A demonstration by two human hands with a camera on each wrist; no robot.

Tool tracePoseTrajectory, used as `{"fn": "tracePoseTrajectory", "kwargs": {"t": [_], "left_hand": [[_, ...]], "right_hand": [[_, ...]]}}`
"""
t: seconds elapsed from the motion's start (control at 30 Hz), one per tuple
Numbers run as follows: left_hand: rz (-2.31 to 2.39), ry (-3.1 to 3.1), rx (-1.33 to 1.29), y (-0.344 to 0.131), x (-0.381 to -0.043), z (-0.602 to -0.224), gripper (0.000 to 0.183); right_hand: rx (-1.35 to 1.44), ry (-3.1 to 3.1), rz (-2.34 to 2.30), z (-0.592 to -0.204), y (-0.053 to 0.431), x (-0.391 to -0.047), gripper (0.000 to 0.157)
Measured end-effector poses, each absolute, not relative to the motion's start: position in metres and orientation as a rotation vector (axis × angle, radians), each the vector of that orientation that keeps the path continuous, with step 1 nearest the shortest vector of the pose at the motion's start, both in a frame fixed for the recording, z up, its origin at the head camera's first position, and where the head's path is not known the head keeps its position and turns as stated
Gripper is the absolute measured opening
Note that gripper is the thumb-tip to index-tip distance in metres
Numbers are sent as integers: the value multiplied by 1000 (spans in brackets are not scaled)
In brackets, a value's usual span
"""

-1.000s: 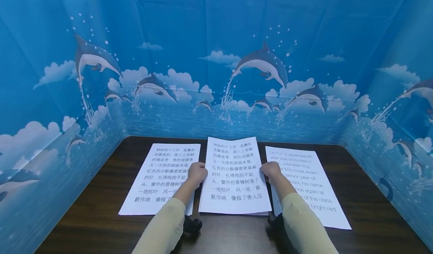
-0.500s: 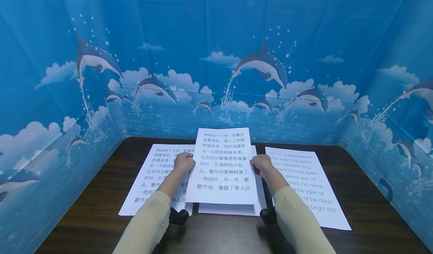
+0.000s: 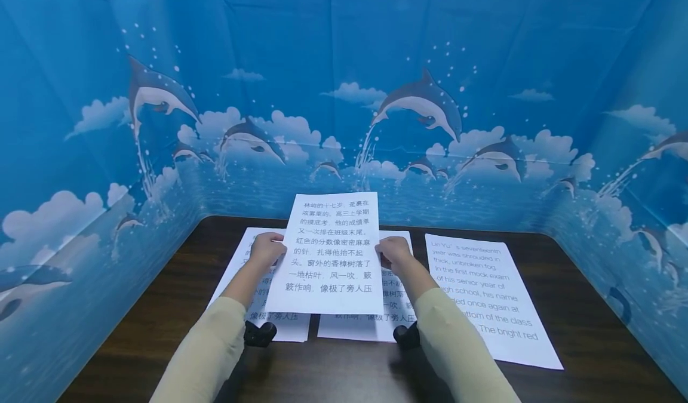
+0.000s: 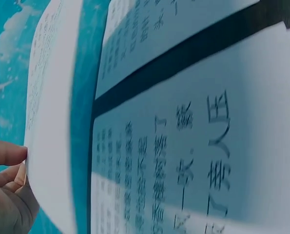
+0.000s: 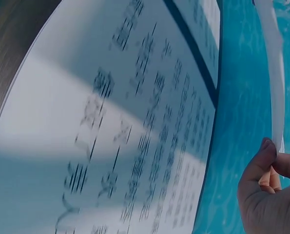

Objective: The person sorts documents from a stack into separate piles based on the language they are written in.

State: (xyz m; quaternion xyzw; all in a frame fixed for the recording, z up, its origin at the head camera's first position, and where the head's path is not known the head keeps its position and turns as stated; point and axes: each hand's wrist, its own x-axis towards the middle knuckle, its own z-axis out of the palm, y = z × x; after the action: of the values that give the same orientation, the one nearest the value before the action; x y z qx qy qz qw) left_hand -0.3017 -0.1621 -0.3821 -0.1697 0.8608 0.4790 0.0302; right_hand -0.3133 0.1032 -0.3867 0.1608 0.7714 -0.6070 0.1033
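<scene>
A sheet of paper (image 3: pixel 328 254) printed with Chinese text is held up above the table, tilted toward the head camera. My left hand (image 3: pixel 267 249) pinches its left edge and my right hand (image 3: pixel 395 252) pinches its right edge. In the left wrist view, thumb and finger of the left hand (image 4: pixel 10 180) grip the edge of the lifted sheet (image 4: pixel 52 122). The right wrist view has the right hand (image 5: pixel 271 190) pinching the sheet's other edge (image 5: pixel 276 73). Beneath lie a left stack of Chinese pages (image 3: pixel 287 330) and a middle one (image 3: pixel 355 329), both partly covered by the raised sheet.
To the right, a page of English text (image 3: pixel 494 295) lies on the dark wooden table (image 3: pixel 333 373), partly behind the right forearm. A blue dolphin-print curtain (image 3: pixel 344 122) encloses the table's back and sides. Black wrist-camera mounts (image 3: pixel 260 334) hang below the forearms.
Both hands have lifted the top sheet off the middle stack and carried it up and to the left. Another Chinese page now shows beneath, and the sheet overlaps the left stack in the head view.
</scene>
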Motion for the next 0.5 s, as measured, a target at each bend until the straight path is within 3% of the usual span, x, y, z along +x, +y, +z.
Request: {"fn": "tracePoseTrajectory", "kwargs": {"t": [0.5], "left_hand": [[1424, 2662, -553, -216, -287, -375, 46]], "right_hand": [[440, 2191, -1885, -389, 47, -308, 21]]}}
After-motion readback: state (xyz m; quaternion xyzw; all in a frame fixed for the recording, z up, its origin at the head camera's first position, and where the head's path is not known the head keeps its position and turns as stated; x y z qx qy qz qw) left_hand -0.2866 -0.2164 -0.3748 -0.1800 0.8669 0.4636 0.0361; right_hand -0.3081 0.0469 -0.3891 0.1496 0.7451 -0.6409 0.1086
